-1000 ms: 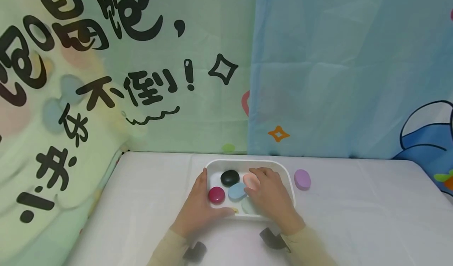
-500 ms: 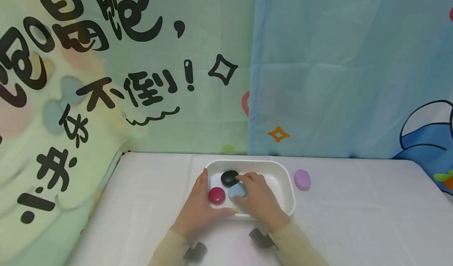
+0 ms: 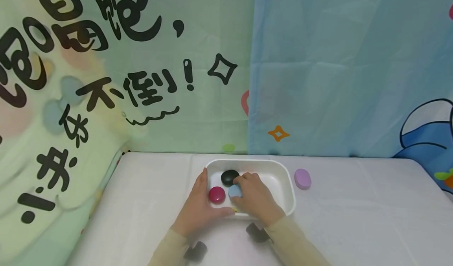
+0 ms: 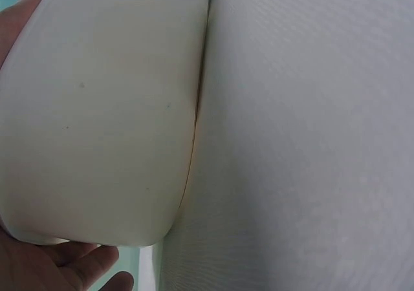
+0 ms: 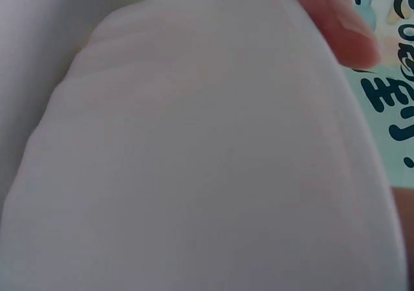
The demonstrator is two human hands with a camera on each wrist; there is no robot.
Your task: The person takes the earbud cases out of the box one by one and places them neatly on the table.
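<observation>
A white tray lies near the far side of the table. My left hand grips its near left corner, fingers along the left wall and thumb on the near rim. In the left wrist view, fingers curve at the end of the tray wall. My right hand reaches into the tray, curved fingertips beside a light blue oval piece, which it partly covers. Around it lie a black oval piece, a magenta round piece and a bit of yellow. What is under the right palm is hidden.
A purple oval piece lies on the white tablecloth, right of the tray. Behind the table hang a green cloth with black lettering and a blue cloth. Dark blocks sit at both wrists.
My right hand has moved left across the tray to the light blue piece. The pink and pale green pieces seen earlier are out of sight. My left hand stays on the tray.
</observation>
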